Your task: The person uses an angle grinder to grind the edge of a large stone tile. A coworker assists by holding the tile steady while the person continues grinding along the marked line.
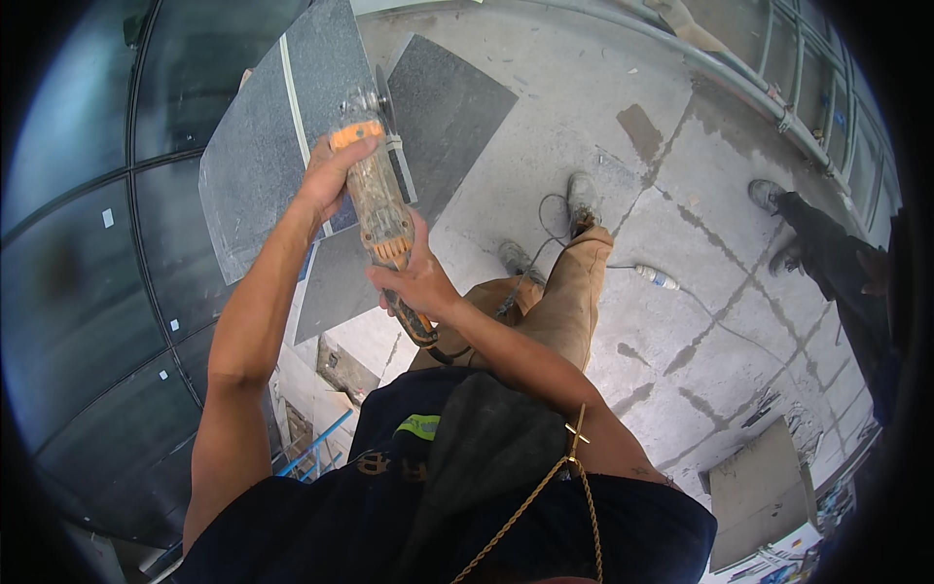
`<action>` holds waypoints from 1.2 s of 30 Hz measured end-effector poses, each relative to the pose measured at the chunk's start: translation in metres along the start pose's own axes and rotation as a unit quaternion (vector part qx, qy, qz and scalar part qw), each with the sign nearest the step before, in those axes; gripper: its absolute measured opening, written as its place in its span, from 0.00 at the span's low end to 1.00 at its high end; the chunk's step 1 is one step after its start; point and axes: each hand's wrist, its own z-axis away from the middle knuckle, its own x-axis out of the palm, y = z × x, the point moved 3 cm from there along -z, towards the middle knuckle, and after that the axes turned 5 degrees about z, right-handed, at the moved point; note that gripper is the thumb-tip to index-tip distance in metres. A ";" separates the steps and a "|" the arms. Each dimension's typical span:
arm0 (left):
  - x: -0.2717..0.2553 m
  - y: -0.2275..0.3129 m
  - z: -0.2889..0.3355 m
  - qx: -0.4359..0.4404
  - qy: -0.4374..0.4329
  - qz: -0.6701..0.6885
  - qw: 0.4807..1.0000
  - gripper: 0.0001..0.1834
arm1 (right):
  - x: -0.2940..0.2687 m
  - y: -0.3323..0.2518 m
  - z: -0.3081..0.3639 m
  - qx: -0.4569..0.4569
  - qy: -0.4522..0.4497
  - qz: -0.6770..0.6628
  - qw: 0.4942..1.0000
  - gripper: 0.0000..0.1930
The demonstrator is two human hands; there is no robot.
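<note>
Head view: left hand (331,175) and right hand (418,282) both clench orange grinder (379,209); grey slab (263,146) beneath.

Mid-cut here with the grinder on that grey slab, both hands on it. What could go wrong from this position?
The angle grinder runs in bare hands, left hand close to the disc end: contact looks possible. The grey slab seems to overhang its support and might tip. The power cord trails past the person's shoes: trip risk.
</note>
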 end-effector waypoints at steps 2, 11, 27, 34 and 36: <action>0.000 0.000 0.002 -0.002 0.001 0.001 1.000 0.44 | 0.000 0.000 0.001 0.002 -0.006 -0.009 1.000 0.52; 0.003 -0.004 0.005 -0.002 -0.007 0.011 1.000 0.44 | -0.003 0.008 0.005 0.011 0.002 -0.003 1.000 0.53; -0.005 0.011 -0.007 -0.008 0.003 -0.024 1.000 0.35 | 0.002 -0.015 -0.014 0.020 -0.010 0.010 1.000 0.53; -0.009 0.010 -0.013 -0.009 0.003 -0.011 1.000 0.34 | 0.003 -0.026 -0.015 0.048 -0.010 0.031 0.998 0.51; -0.005 0.011 -0.012 -0.009 -0.006 -0.012 1.000 0.36 | 0.001 -0.018 -0.016 0.029 -0.001 0.018 0.999 0.52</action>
